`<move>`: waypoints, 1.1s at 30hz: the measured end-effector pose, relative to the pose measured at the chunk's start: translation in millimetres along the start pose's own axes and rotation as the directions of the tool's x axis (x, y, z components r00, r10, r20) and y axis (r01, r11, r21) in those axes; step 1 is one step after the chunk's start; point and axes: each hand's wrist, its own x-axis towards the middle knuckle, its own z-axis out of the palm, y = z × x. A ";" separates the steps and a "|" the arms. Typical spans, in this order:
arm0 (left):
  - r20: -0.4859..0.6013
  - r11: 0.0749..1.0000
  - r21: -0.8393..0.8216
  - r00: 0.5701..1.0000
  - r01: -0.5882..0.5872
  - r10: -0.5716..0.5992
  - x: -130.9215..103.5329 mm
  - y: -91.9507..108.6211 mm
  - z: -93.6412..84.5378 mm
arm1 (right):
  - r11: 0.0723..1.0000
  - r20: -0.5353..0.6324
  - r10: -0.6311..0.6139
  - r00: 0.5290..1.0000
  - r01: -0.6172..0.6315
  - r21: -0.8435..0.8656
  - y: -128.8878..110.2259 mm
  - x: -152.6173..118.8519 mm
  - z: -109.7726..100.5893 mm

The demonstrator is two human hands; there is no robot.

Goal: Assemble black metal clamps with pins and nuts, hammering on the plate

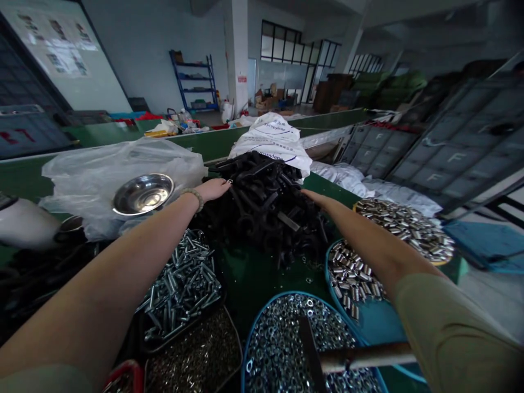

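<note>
A heap of black parts (262, 202), some with ring-shaped ends, is piled on the green table between my hands. At its left side, my left hand (215, 189) reaches in with fingers stretched out against the parts; a small shiny spot shows near the fingertips, too small to name. My right hand (313, 196) is at the heap's right side, its fingers hidden behind the parts. Under my left forearm lies a tray of silver bolts (180, 289). Beneath my right forearm is a blue tray of ribbed metal sleeves (352, 273).
A blue basin of nuts (282, 327) stands in front, with a hammer (311, 349) across it. Small fasteners (196, 355) fill another tray. A metal bowl (143, 194) rests on plastic sheeting (94, 169). White sacks (270, 136) stand behind the heap; more sleeves (405, 229) are at right.
</note>
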 end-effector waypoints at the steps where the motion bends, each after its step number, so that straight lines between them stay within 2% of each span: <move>1: 0.012 1.000 0.010 1.000 -0.013 0.013 -6.0 4.6 -2.1 | 0.998 0.056 0.030 0.998 -0.033 0.048 -1.4 -8.8 -0.4; 3: 0.034 0.999 0.002 0.999 -0.036 0.036 -16.7 12.4 -4.6 | 0.983 0.162 0.068 0.984 -0.094 0.157 -3.8 -25.2 -1.2; 6: 0.073 0.997 -0.007 0.995 -0.072 0.072 -30.8 22.1 -5.3 | 0.944 0.231 0.106 0.967 -0.170 0.283 -6.5 -46.7 0.8; 13: 0.079 0.990 -0.031 0.987 -0.138 0.140 -66.2 43.7 -6.2 | 0.873 0.248 0.127 0.960 -0.227 0.431 -9.6 -94.1 17.3; 18: 0.100 0.975 0.000 0.970 -0.221 0.220 -91.0 60.0 -11.7 | 0.888 0.211 0.053 0.976 -0.143 0.437 -15.5 -126.6 23.5; 22: 0.121 0.960 0.039 0.955 -0.278 0.271 -114.4 73.5 -18.8 | 0.934 0.086 -0.035 0.996 0.001 0.357 -14.0 -155.1 28.1; 27: 0.169 0.945 0.098 0.941 -0.312 0.294 -154.0 88.4 -27.9 | 0.975 0.003 -0.166 0.986 0.164 0.150 -7.4 -197.2 40.6; 33: 0.162 0.940 0.155 0.947 -0.303 0.278 -195.0 100.3 -33.0 | 0.947 0.089 -0.268 0.959 0.279 -0.161 6.0 -239.4 43.2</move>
